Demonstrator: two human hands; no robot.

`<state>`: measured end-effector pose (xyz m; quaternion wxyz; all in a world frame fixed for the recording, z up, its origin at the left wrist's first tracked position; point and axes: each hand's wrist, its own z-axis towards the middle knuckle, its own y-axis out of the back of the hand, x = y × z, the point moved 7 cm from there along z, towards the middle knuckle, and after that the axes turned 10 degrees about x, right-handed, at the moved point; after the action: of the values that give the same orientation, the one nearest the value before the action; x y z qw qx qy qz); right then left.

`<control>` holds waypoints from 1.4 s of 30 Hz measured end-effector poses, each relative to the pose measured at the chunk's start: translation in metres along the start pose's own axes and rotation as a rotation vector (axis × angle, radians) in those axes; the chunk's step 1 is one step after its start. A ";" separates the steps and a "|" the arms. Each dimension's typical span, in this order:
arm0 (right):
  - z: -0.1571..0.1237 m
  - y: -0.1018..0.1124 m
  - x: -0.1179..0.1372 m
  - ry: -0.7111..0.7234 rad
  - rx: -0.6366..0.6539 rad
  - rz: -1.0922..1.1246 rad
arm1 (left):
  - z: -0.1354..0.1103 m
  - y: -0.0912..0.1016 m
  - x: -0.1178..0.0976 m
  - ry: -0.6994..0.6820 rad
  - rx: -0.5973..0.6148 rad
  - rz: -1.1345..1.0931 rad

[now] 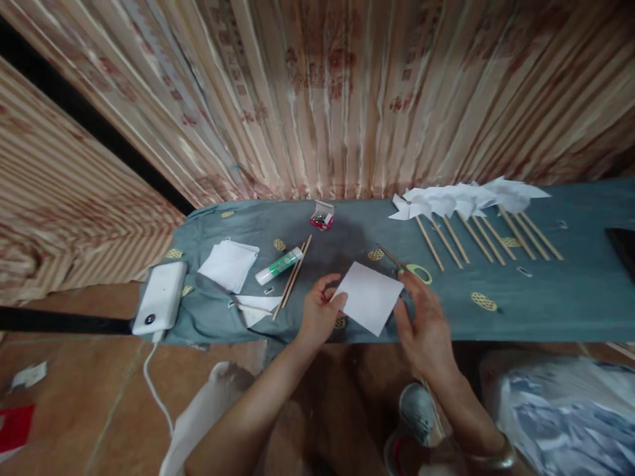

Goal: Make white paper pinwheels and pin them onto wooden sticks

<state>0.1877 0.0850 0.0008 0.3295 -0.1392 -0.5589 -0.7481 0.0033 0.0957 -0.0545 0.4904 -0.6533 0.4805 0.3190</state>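
Observation:
A square sheet of white paper (372, 297) is in front of me, near the table's front edge. My left hand (321, 309) pinches its left corner, thumb on top. At the right corner, my right hand (424, 324) has its fingers and thumb on either side of the paper; their exact contact is partly hidden. Just beyond that hand lie scissors (419, 272) with yellow-green handles, partly covered by my fingers. To the left are two thin wooden sticks (294, 277) and a green and white glue stick (279, 266).
Paper pinwheels (466, 201) on wooden sticks line the back right. A small red box (322, 217) stands at the back. White sheets (229, 264), paper scraps (256, 307), a knife-like tool (248, 306) and a white power bank (159, 297) with a cable lie left.

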 end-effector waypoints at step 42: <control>-0.023 -0.048 0.015 0.242 0.385 -0.108 | -0.014 0.002 0.020 0.057 0.028 -0.079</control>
<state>0.1493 0.0661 -0.0338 0.3742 0.0470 -0.6543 -0.6555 0.0073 0.0762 -0.0683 0.4979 -0.6735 0.4728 0.2738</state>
